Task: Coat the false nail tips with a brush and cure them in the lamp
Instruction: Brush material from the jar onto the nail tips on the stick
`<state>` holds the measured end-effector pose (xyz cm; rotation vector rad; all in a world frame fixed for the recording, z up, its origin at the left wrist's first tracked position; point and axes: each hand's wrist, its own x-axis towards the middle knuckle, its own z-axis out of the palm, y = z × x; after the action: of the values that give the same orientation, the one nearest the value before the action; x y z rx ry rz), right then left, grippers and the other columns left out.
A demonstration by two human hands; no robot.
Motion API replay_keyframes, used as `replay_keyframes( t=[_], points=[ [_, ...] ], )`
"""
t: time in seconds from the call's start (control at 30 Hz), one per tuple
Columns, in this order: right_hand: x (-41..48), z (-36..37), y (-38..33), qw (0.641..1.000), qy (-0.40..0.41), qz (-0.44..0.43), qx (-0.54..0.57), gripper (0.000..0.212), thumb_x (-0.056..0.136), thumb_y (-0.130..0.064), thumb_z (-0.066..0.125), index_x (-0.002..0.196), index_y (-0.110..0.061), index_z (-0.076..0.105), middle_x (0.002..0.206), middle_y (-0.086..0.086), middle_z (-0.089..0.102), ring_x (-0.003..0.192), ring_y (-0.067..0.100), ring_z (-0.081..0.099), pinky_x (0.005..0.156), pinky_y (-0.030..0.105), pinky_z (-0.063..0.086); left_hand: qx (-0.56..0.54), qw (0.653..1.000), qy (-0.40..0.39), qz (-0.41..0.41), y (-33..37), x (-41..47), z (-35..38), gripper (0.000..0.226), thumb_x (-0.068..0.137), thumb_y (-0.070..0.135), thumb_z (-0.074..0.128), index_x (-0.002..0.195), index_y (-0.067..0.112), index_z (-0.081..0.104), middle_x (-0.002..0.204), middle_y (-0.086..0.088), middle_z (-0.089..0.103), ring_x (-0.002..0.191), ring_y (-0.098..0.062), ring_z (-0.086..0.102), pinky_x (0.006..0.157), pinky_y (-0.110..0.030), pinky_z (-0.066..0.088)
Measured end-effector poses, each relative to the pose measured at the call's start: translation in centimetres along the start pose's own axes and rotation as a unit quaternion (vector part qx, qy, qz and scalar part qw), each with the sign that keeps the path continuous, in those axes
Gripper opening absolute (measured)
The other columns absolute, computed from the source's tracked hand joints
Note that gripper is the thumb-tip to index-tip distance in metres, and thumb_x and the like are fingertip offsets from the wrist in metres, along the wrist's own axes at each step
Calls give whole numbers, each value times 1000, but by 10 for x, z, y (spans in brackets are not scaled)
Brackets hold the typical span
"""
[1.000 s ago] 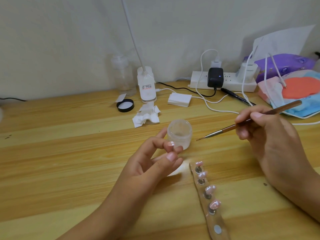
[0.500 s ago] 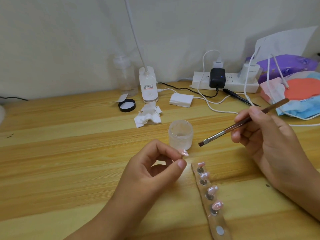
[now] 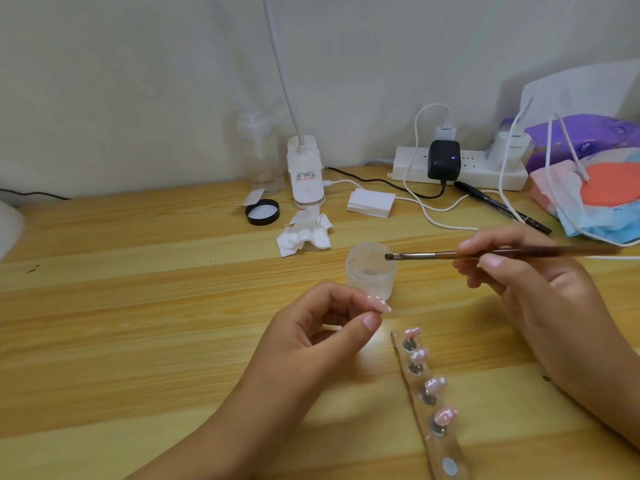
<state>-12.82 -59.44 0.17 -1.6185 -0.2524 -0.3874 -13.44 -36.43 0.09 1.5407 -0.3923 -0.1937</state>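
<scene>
My left hand (image 3: 322, 337) pinches a pink false nail tip (image 3: 379, 303) between thumb and fingers, just in front of a small clear jar (image 3: 371, 270) that stands open on the wooden table (image 3: 138, 306). My right hand (image 3: 530, 282) grips a brown-handled brush (image 3: 485, 254), held level, with its flat bristle end over the jar's right rim. A clear holder strip (image 3: 429, 400) lies to the right of my left hand and carries several pink nail tips on metal studs. The white clip lamp (image 3: 306, 174) stands at the back by the wall.
A black jar lid (image 3: 262, 212) and a crumpled white tissue (image 3: 304, 233) lie behind the jar. Further back are a clear pump bottle (image 3: 259, 154), a white box (image 3: 370, 202), a power strip (image 3: 460, 168) with chargers and cables, a black pen (image 3: 502, 211), face masks (image 3: 595, 199).
The right hand swung the brush up and left, from pointing down beside the jar to lying level with its bristles over the jar's rim. The left hand closed on the nail tip.
</scene>
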Motion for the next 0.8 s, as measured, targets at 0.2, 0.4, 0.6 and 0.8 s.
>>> replay_keyframes(
  t=[0.2,0.4,0.6,0.8],
  points=[
    [2,-4,2,1000,7,7,28,18,74,-24,52,77,-23,70,81,-3,62,76,11,53,69,17,45,-7,1000,0,-16,-1,1,-1,19,71,40,71,86,29,74,82,15,69,78,1,59,70,-11,46],
    [6,-7,3,987,16,59,146,28,84,-14,46,74,-21,71,72,-1,61,66,11,58,63,19,50,6,1000,-7,-15,0,0,0,10,79,27,69,88,28,74,85,15,71,77,1,59,70,-10,45],
    [3,-1,0,985,-34,44,161,32,86,-11,43,75,-20,72,70,3,63,64,14,62,63,20,52,6,1000,-7,-13,-1,1,1,8,78,24,69,85,24,71,89,14,73,76,2,58,67,-10,45],
    [0,0,-2,987,-61,39,146,34,83,-8,42,74,-21,73,73,1,65,66,14,63,64,20,52,10,1000,-3,-18,-3,1,0,8,77,25,70,85,26,72,89,13,73,76,1,59,67,-11,46]
  ],
)
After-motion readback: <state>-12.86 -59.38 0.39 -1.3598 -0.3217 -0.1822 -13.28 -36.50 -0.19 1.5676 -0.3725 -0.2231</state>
